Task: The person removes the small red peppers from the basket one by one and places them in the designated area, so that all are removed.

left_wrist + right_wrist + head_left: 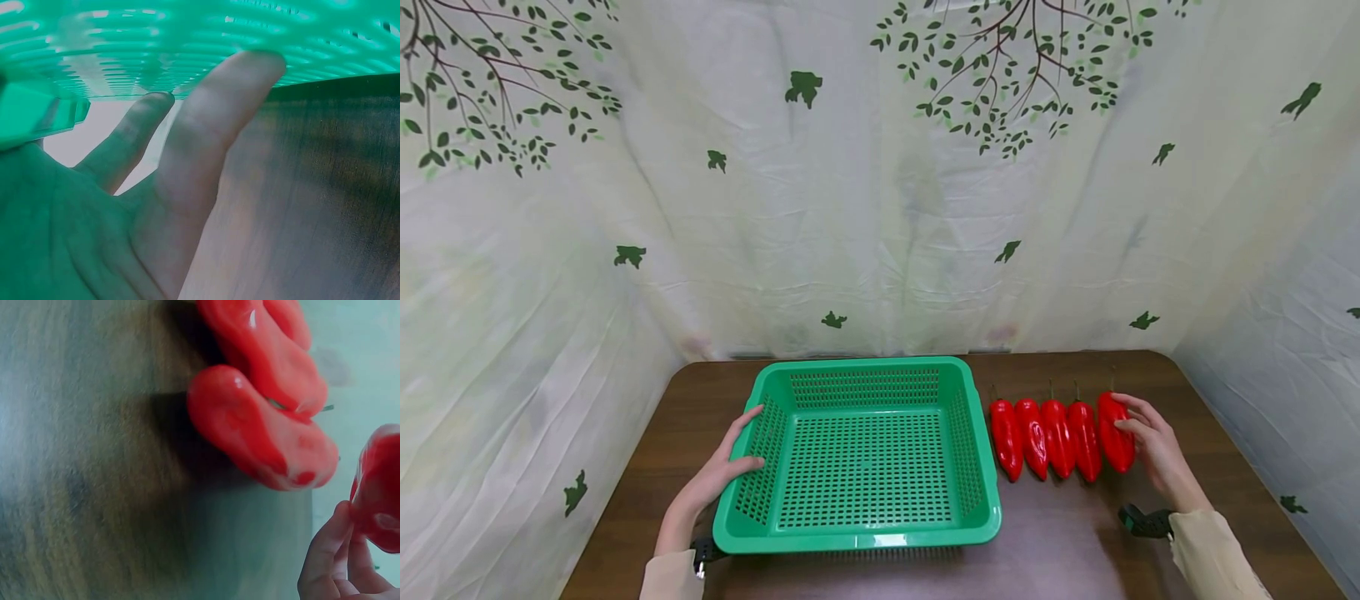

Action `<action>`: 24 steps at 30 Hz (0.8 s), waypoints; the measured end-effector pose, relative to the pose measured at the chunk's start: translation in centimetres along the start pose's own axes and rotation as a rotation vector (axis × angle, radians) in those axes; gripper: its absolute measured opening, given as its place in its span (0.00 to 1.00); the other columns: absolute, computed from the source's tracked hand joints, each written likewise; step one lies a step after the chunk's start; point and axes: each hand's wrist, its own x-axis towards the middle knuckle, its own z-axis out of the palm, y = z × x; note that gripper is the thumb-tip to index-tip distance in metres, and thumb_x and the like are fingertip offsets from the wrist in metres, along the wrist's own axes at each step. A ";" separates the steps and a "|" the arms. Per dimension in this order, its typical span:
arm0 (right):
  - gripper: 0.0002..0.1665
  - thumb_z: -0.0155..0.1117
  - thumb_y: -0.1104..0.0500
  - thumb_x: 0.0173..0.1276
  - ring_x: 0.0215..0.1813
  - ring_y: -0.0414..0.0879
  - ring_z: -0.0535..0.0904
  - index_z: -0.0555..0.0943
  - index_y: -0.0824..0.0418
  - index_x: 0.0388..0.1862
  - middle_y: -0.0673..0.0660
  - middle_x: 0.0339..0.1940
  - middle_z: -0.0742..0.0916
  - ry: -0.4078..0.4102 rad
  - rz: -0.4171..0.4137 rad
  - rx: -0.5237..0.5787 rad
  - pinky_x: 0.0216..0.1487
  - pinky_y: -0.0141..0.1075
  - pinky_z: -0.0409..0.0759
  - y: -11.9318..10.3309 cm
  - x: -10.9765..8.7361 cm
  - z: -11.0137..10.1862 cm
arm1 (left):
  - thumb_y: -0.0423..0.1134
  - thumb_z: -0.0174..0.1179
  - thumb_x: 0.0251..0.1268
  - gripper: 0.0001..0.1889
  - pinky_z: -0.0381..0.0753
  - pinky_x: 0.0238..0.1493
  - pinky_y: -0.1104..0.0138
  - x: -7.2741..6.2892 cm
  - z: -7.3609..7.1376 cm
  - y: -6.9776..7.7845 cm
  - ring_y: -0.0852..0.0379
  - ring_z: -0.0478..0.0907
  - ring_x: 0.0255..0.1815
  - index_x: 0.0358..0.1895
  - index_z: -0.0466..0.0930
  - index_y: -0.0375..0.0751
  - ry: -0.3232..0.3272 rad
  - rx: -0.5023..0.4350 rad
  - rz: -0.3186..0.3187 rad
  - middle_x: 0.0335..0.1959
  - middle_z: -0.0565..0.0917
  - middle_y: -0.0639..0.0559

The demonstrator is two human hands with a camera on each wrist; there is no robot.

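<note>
A green plastic basket with slotted walls and floor is at the middle of the table, with nothing in it. My left hand grips its left side, thumb and index finger over the rim. Other fingers reach along the outside of the slotted wall in the left wrist view. To the right, several shiny red peppers lie side by side, stems pointing away. My right hand pinches the rightmost red pepper. In the right wrist view this pepper appears raised at the fingertips, apart from the others.
The brown wooden table has rounded far corners. A pale cloth backdrop with printed leaves and branches hangs close behind it and along both sides. Dark bands are on both wrists.
</note>
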 end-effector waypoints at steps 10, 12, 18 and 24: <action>0.20 0.49 0.63 0.74 0.43 0.35 0.76 0.73 0.51 0.62 0.38 0.46 0.79 0.026 0.030 -0.070 0.37 0.29 0.78 0.6 -0.1 -0.6 | 0.31 0.53 0.65 0.40 0.80 0.44 0.48 0.0 0.0 -0.1 0.31 0.66 0.58 0.76 0.42 0.55 0.003 -0.007 -0.002 0.70 0.48 0.34; 0.20 0.49 0.63 0.74 0.43 0.35 0.76 0.73 0.52 0.62 0.37 0.46 0.79 0.029 0.026 -0.081 0.37 0.29 0.78 0.8 -0.2 -0.7 | 0.31 0.53 0.65 0.40 0.79 0.44 0.48 0.0 0.0 -0.1 0.31 0.65 0.59 0.76 0.42 0.55 0.003 -0.008 -0.002 0.71 0.48 0.34; 0.20 0.49 0.62 0.75 0.43 0.32 0.75 0.72 0.53 0.64 0.35 0.47 0.77 0.045 0.034 -0.183 0.37 0.28 0.78 1.4 -0.1 -1.0 | 0.31 0.53 0.65 0.40 0.79 0.45 0.50 0.0 0.0 0.0 0.30 0.64 0.60 0.76 0.42 0.54 0.007 0.002 -0.003 0.71 0.47 0.35; 0.22 0.50 0.61 0.74 0.41 0.33 0.75 0.69 0.59 0.66 0.31 0.44 0.76 0.058 0.048 -0.304 0.35 0.30 0.78 1.7 0.0 -1.1 | 0.31 0.53 0.65 0.40 0.79 0.45 0.51 0.1 -0.1 0.0 0.31 0.63 0.60 0.76 0.42 0.54 0.008 0.010 -0.001 0.71 0.46 0.36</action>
